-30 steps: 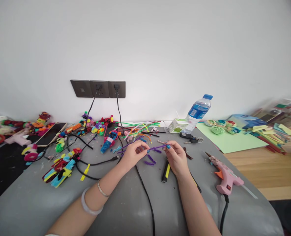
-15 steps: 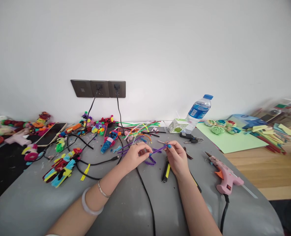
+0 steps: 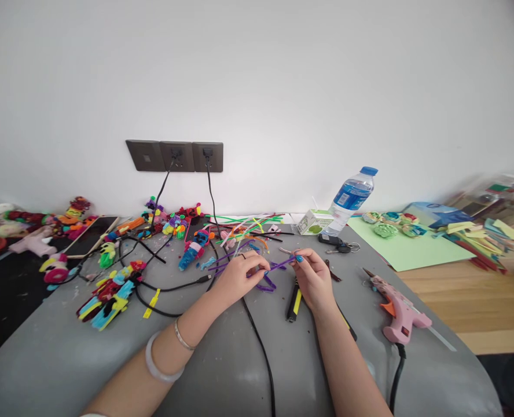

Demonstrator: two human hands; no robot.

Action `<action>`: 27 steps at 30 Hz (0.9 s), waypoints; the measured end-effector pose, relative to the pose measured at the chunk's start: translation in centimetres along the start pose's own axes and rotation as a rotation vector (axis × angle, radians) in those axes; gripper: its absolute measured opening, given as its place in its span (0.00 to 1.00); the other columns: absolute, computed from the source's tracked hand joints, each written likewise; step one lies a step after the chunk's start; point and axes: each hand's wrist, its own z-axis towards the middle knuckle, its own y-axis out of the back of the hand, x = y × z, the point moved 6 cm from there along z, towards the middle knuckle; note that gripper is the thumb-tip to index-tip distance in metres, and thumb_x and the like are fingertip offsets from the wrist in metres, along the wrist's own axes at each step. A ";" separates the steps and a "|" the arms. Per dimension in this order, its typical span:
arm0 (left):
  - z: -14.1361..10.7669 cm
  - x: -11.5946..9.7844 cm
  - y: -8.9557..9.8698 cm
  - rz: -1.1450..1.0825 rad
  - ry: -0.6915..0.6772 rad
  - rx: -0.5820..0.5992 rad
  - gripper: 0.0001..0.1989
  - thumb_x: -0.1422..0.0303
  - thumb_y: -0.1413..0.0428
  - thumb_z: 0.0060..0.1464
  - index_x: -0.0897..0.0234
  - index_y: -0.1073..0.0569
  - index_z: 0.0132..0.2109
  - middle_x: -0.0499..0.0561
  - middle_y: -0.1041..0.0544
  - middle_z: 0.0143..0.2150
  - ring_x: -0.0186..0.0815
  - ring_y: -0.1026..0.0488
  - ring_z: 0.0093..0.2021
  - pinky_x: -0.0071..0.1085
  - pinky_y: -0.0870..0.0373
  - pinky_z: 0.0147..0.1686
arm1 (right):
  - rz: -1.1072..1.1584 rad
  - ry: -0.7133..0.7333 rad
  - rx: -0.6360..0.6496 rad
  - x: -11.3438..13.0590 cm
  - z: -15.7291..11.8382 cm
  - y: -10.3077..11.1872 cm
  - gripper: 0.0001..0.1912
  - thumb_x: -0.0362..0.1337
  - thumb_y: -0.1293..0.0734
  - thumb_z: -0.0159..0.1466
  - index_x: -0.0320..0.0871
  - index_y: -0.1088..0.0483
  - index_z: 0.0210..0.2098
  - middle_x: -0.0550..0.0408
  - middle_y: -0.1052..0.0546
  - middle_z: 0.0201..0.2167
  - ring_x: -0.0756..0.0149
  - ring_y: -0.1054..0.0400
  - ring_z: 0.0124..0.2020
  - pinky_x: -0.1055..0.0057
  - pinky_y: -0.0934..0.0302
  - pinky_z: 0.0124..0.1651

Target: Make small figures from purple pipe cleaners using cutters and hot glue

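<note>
A thin purple pipe cleaner stretches between my two hands at the middle of the table. My left hand pinches its left part between thumb and fingers. On the right, my right hand grips the other end between thumb and index finger. Below and behind the fingers lie more purple pipe cleaners, some of them bent. A black and yellow tool rests beside my right wrist, partly hidden by it. Colored pipe cleaners are heaped behind my hands.
A pink glue gun lies at the right, near green paper with paper flowers. Behind stand a tilted water bottle and a small drink carton. Fuzzy figures, a phone and black cables occupy the left and middle.
</note>
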 end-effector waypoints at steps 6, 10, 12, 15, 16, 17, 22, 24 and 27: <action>0.0 -0.3 0.5 -0.003 -0.040 -0.082 0.09 0.79 0.50 0.57 0.63 0.27 0.40 0.50 0.29 0.36 0.30 0.32 0.31 0.24 0.36 0.30 | 0.015 -0.028 -0.012 -0.1 0.0 -0.1 0.11 0.45 0.25 0.54 0.48 0.25 0.33 0.57 0.26 0.31 0.68 0.34 0.29 0.70 0.38 0.35; 0.0 -0.3 0.9 -0.006 -0.049 -0.126 0.10 0.79 0.51 0.57 0.63 0.27 0.38 0.51 0.30 0.38 0.31 0.31 0.34 0.24 0.35 0.31 | -0.002 -0.016 -0.004 -0.1 0.0 -0.1 0.11 0.43 0.24 0.52 0.48 0.26 0.32 0.57 0.25 0.31 0.67 0.33 0.31 0.70 0.38 0.36; 0.0 -0.2 0.9 -0.028 -0.039 -0.135 0.09 0.78 0.50 0.57 0.63 0.27 0.37 0.51 0.30 0.37 0.30 0.31 0.33 0.24 0.35 0.30 | -0.013 -0.016 -0.004 -0.1 0.0 -0.1 0.11 0.43 0.24 0.52 0.48 0.27 0.32 0.56 0.24 0.32 0.67 0.32 0.32 0.69 0.38 0.37; 0.1 -0.1 0.9 -0.066 -0.022 -0.138 0.06 0.77 0.48 0.56 0.63 0.29 0.36 0.49 0.31 0.36 0.29 0.33 0.30 0.23 0.35 0.28 | -0.026 -0.007 0.004 -0.1 0.0 -0.2 0.11 0.42 0.24 0.52 0.48 0.27 0.31 0.56 0.24 0.32 0.66 0.31 0.34 0.68 0.37 0.40; 0.1 0.0 0.9 -0.073 -0.005 -0.141 0.06 0.77 0.48 0.55 0.63 0.30 0.35 0.49 0.31 0.35 0.29 0.33 0.31 0.23 0.35 0.29 | -0.028 0.002 0.010 0.0 0.0 -0.3 0.11 0.41 0.24 0.52 0.48 0.28 0.30 0.56 0.25 0.32 0.65 0.31 0.35 0.67 0.37 0.41; 0.1 0.1 0.9 -0.079 0.011 -0.144 0.05 0.77 0.47 0.55 0.63 0.30 0.35 0.48 0.31 0.34 0.29 0.33 0.30 0.24 0.35 0.30 | -0.030 0.012 0.018 0.1 0.0 -0.4 0.11 0.41 0.24 0.52 0.48 0.28 0.29 0.56 0.25 0.32 0.65 0.31 0.35 0.67 0.37 0.42; 0.0 0.9 1.2 -0.155 0.182 -0.219 0.05 0.76 0.46 0.51 0.63 0.33 0.35 0.47 0.30 0.34 0.30 0.32 0.31 0.25 0.33 0.31 | -0.065 0.043 0.065 0.5 -0.1 -0.8 0.10 0.43 0.24 0.53 0.48 0.29 0.28 0.55 0.25 0.31 0.62 0.32 0.38 0.63 0.38 0.46; 0.0 1.2 1.2 -0.192 0.216 -0.232 0.05 0.76 0.46 0.50 0.63 0.32 0.35 0.49 0.29 0.35 0.31 0.31 0.33 0.26 0.32 0.32 | -0.081 0.050 0.086 0.5 -0.1 -0.9 0.09 0.42 0.25 0.54 0.48 0.28 0.28 0.54 0.25 0.31 0.62 0.32 0.39 0.63 0.39 0.47; 0.0 1.5 1.2 -0.225 0.243 -0.234 0.06 0.76 0.46 0.49 0.64 0.30 0.36 0.50 0.28 0.36 0.33 0.31 0.35 0.26 0.31 0.33 | -0.097 0.058 0.106 0.5 -0.2 -0.9 0.09 0.42 0.26 0.55 0.48 0.28 0.28 0.54 0.25 0.32 0.61 0.32 0.39 0.63 0.39 0.46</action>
